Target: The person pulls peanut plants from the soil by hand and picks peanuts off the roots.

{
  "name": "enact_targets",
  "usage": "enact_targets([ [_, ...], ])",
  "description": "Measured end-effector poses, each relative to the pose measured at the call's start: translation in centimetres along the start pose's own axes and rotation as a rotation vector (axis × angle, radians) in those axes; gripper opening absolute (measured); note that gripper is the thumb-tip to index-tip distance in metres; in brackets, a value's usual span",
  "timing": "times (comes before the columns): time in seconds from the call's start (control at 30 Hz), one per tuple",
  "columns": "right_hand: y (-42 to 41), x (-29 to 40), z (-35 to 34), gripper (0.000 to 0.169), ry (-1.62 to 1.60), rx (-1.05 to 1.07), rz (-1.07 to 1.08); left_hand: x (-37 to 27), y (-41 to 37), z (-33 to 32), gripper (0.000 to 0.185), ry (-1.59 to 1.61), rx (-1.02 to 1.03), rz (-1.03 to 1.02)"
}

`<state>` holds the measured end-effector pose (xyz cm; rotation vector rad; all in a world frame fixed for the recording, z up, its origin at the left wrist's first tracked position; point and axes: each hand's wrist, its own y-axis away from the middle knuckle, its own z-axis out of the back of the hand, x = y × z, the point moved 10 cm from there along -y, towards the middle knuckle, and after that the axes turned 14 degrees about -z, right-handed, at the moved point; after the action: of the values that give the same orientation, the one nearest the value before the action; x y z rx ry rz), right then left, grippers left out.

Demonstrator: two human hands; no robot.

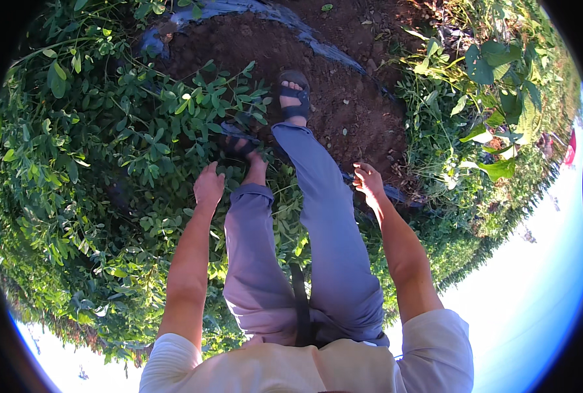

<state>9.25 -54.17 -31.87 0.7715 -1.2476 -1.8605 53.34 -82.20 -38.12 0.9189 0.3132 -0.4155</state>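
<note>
My left hand [209, 185] hangs over the leafy green plants [168, 123], which look like peanut plants, close to my sandalled left foot [240, 146]. Its back faces up, and I see nothing held in it. On the other side, my right hand [368, 182] is beside my right trouser leg, above the edge of the bare brown soil [370, 127]. The fingers curl loosely, a little apart, with no object visible in them. My right foot, in a dark strapped sandal [294, 98], rests on the soil; leaves partly cover the left one.
A strip of plastic mulch film [321, 44] curves across the soil ahead, and another piece [402, 196] lies by my right hand. Broad-leaved plants [498, 98] stand at the right. A dark strap [300, 304] hangs between my legs. A red thing [570, 147] shows far right.
</note>
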Motion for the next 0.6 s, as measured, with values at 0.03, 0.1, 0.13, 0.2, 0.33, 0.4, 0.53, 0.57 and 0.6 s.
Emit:
enact_targets([
  [0.03, 1.0, 0.2, -0.8, 0.029, -0.007, 0.000, -0.003, 0.1, 0.8, -0.4, 0.047, -0.004, 0.020, 0.008],
  [0.1, 1.6, -0.8, -1.3, 0.029, -0.021, 0.006, -0.012, 0.6, 2.6, -1.1, 0.047, -0.020, 0.045, 0.013],
  [0.13, 1.0, -1.2, -1.0, 0.029, -0.030, 0.009, 0.001, 0.8, 2.7, -1.1, 0.046, -0.029, 0.033, 0.001],
  [0.2, 0.5, -2.6, 0.8, 0.028, -0.023, -0.014, 0.050, 1.3, 2.8, -0.9, 0.046, -0.021, 0.013, 0.004],
  [0.33, 1.2, -3.4, 7.2, 0.023, 0.017, -0.195, 0.017, 2.5, 5.4, -0.3, 0.044, 0.034, -0.007, 0.067],
  [0.4, -0.3, -4.2, 11.5, 0.023, 0.008, -0.221, -0.021, 2.4, 4.7, 0.9, 0.043, 0.059, -0.068, 0.076],
  [0.53, 2.7, 0.9, 11.4, 0.023, -0.012, -0.253, 0.002, 3.0, 6.6, 1.4, 0.042, 0.118, -0.102, 0.108],
  [0.57, 1.8, 1.9, 10.4, 0.023, -0.023, -0.194, 0.017, 3.1, 6.7, 1.5, 0.042, 0.124, -0.096, 0.119],
  [0.6, 0.6, 3.1, 9.2, 0.023, -0.034, -0.135, 0.031, 3.3, 6.7, 1.7, 0.043, 0.130, -0.090, 0.129],
])
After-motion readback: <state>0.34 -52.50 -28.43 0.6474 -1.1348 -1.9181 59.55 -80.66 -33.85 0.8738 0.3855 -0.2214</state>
